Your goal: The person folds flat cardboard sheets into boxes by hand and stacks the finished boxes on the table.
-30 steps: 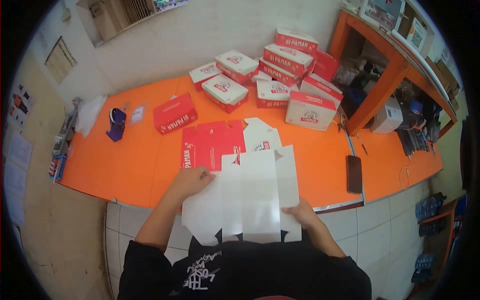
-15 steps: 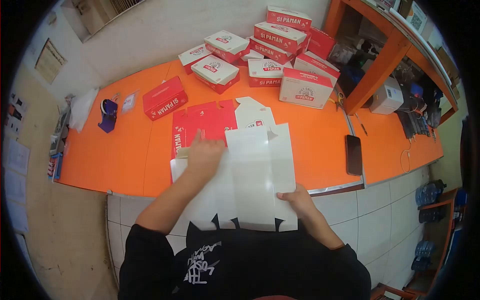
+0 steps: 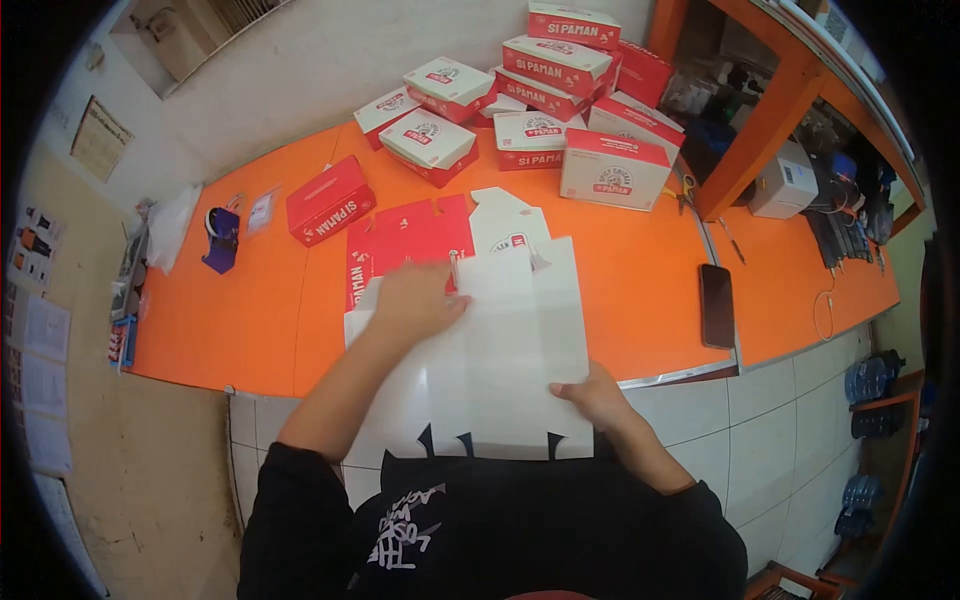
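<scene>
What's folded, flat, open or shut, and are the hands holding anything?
White cardboard: spread out, not a box
Right hand: gripping its edge, thumb on top
Left hand: over its left part, blurred
Red cardboard: flat, unfolded
Red box: folded, shut
Phone: screen dark
Scissors: too small to tell

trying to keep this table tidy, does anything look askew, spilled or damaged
Slightly: the front right box stands on its side, logo face toward the camera, while several others lie logo up. The stacked boxes behind sit at uneven angles. No spill shows, and the held cardboard has no visible tear.
</scene>
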A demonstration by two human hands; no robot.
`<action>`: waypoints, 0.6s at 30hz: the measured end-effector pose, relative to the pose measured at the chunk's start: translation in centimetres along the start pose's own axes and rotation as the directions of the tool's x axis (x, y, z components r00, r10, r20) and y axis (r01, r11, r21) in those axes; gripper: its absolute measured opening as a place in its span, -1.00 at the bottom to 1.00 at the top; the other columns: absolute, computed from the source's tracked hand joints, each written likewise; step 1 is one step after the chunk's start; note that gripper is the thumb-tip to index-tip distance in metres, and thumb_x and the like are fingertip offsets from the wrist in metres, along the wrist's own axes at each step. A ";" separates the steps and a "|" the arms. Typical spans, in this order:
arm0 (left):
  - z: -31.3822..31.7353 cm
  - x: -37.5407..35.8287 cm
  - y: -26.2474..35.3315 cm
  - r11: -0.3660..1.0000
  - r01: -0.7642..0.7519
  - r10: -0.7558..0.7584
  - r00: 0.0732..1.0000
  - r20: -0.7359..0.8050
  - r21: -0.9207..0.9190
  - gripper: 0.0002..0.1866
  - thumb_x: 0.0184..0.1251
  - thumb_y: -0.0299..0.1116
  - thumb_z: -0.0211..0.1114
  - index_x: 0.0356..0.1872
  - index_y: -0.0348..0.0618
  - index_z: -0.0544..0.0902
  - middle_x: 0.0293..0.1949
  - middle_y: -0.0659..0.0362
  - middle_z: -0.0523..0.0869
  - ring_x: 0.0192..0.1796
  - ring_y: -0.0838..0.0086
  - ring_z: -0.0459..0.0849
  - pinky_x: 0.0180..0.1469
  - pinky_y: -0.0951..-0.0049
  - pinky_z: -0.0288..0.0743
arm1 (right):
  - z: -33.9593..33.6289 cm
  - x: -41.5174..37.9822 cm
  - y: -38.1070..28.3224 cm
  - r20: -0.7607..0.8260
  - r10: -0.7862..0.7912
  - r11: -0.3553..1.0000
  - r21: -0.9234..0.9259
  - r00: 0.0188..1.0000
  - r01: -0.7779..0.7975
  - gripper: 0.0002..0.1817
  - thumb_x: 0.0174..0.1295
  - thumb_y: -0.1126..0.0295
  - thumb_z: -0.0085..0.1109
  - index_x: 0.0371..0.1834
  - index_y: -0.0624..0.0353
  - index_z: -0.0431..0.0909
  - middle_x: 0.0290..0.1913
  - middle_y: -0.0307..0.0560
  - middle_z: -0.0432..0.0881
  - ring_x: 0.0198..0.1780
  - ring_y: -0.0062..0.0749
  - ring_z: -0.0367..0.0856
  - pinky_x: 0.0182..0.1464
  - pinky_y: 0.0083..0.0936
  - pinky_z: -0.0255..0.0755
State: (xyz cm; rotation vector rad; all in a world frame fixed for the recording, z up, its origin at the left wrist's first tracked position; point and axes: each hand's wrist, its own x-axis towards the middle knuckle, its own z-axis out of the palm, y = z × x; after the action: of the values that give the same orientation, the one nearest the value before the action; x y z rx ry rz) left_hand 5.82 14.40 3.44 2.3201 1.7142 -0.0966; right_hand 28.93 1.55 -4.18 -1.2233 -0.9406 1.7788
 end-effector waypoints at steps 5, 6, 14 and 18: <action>-1.5 2.6 0.3 0.944 -0.324 0.323 0.946 -0.033 -0.055 -0.42 -0.16 -0.30 0.43 0.00 -0.18 0.49 -0.12 0.00 0.64 -0.03 0.11 0.61 0.01 0.18 0.45 | 1.5 -0.8 0.3 0.099 0.006 1.000 0.015 0.995 -0.008 -0.50 0.08 0.59 0.12 0.16 0.37 0.32 0.00 0.01 0.52 0.04 -0.32 0.49 0.12 -0.41 0.35; -2.0 2.5 1.2 0.972 -0.177 0.208 0.953 0.218 -0.156 -0.40 -0.18 -0.35 0.44 0.02 -0.18 0.48 -0.11 0.00 0.64 -0.02 0.08 0.60 0.02 0.16 0.45 | 1.6 -1.0 0.5 0.058 0.037 0.999 0.012 0.998 -0.038 -0.49 0.08 0.58 0.12 0.16 0.37 0.32 0.00 0.01 0.53 0.03 -0.31 0.49 0.12 -0.41 0.35; 9.7 -3.1 3.3 0.974 -0.175 0.215 0.921 -0.326 0.147 -0.76 -0.07 -0.51 0.21 -0.28 -0.20 0.51 -0.41 0.10 0.57 -0.35 0.25 0.60 -0.42 0.27 0.54 | -1.7 -0.9 -0.2 0.011 0.094 0.754 -0.653 0.996 -0.064 -0.56 0.16 0.29 0.16 0.07 0.29 0.45 -0.09 0.18 0.60 -0.03 -0.24 0.59 0.02 -0.40 0.41; 12.0 -5.8 3.7 0.975 -0.221 0.209 0.854 -0.476 0.033 -0.84 -0.05 -0.50 0.17 -0.36 -0.19 0.49 -0.42 0.12 0.54 -0.36 0.27 0.56 -0.40 0.29 0.54 | -2.0 2.2 -5.2 -0.026 -0.255 0.463 -0.881 0.967 0.099 -0.47 0.07 0.30 0.23 0.14 0.22 0.40 -0.01 0.17 0.56 0.02 -0.18 0.55 0.06 -0.30 0.39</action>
State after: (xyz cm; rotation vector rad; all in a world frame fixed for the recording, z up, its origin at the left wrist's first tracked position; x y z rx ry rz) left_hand 8.71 5.11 -6.42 2.6551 1.6110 0.5844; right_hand 31.21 6.06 -0.98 -1.7443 -1.9418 0.9316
